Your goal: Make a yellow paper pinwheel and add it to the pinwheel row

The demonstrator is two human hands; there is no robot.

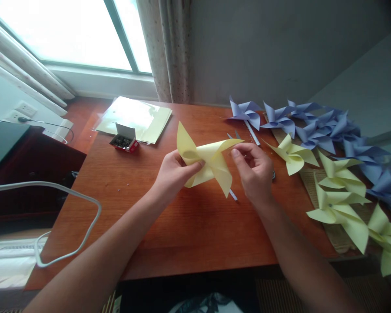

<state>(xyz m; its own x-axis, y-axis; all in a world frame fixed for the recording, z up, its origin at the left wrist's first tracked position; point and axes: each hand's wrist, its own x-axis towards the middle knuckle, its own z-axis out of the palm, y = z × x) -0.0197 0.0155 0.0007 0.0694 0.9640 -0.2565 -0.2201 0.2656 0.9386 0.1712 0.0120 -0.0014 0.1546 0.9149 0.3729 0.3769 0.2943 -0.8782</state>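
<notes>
My left hand (174,174) pinches a pale yellow paper pinwheel (208,158) above the middle of the wooden table (189,230), thumb pressed on its centre folds. My right hand (256,171) is just right of it, fingers curled, thumb and forefinger pinched near the pinwheel's right blade; what they pinch is too small to tell. A thin pale stick (233,194) pokes out below the pinwheel.
Finished yellow pinwheels (339,191) and blue pinwheels (313,124) lie along the right side. A small open box of pins (124,140) and a stack of yellow paper in plastic (135,117) sit at the back left. A white cord (68,217) loops at left.
</notes>
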